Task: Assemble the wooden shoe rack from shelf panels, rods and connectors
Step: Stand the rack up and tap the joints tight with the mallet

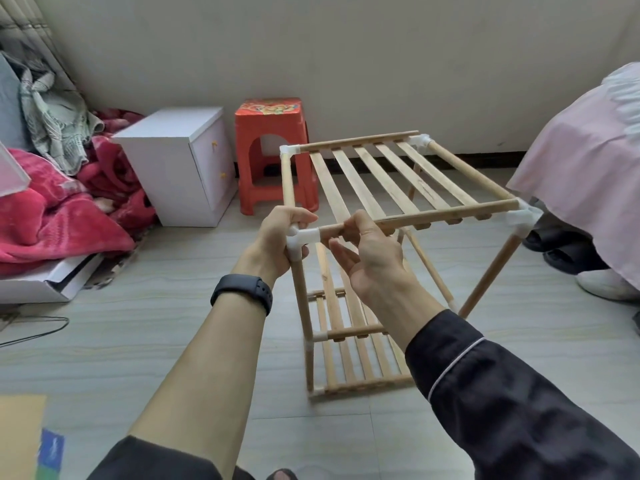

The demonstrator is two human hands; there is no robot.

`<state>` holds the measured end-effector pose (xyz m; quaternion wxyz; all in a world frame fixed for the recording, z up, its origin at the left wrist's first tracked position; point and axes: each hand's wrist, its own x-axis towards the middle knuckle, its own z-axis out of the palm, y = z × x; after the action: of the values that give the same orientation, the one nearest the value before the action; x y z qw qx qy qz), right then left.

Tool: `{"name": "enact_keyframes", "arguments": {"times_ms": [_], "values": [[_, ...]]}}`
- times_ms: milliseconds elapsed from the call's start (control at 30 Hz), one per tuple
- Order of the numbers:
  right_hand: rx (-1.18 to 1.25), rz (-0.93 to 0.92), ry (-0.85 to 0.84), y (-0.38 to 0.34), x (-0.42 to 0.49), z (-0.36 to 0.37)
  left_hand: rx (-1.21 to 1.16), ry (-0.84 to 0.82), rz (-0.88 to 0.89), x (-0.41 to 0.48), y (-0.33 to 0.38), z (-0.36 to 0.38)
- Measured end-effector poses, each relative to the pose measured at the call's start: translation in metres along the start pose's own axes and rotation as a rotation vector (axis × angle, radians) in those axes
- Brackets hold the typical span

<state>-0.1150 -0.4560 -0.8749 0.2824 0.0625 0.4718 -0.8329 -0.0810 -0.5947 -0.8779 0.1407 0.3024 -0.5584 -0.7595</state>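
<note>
Dark sleeves [519,410] sit closest to the lens, arms reaching out to the shoe rack [412,237], which stands upright on the floor [138,323] mid-room. The left grip [280,237] is wrapped round the near-left corner connector [300,240]. The right grip [367,258] pinches the front rod [433,214] just beside that connector w/ thumb and forefinger, other fingers loose. Progress looks late-stage: the top shelf panel [381,174] is in, white connectors sit at all 4 top corners, and two lower shelves [349,362] hang btwn the uprights. Prob. left: seating this corner joint (can't tell if the rod is fully home) and checking the rest. The floor is pale plank-look. Behind the rack are a red stool [273,150] and a white cabinet [176,161], w/ a red blanket [52,209] far left and a pink cloth [581,168] at right.
</note>
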Motion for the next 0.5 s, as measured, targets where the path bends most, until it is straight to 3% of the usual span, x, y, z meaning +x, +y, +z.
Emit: {"name": "enact_keyframes", "arguments": {"times_ms": [300,400,500], "values": [[0.043,0.064,-0.116,-0.0029,-0.0020,0.0004,0.050,0.036,-0.029,0.0000,0.0043,0.0039],[0.062,0.052,-0.108,-0.0016,-0.0010,0.0033,0.176,0.199,0.044,0.0008,0.0055,0.0050],[0.064,0.050,-0.096,-0.0004,-0.0012,0.0033,0.399,0.439,0.317,-0.0034,0.0029,0.0037]]}}
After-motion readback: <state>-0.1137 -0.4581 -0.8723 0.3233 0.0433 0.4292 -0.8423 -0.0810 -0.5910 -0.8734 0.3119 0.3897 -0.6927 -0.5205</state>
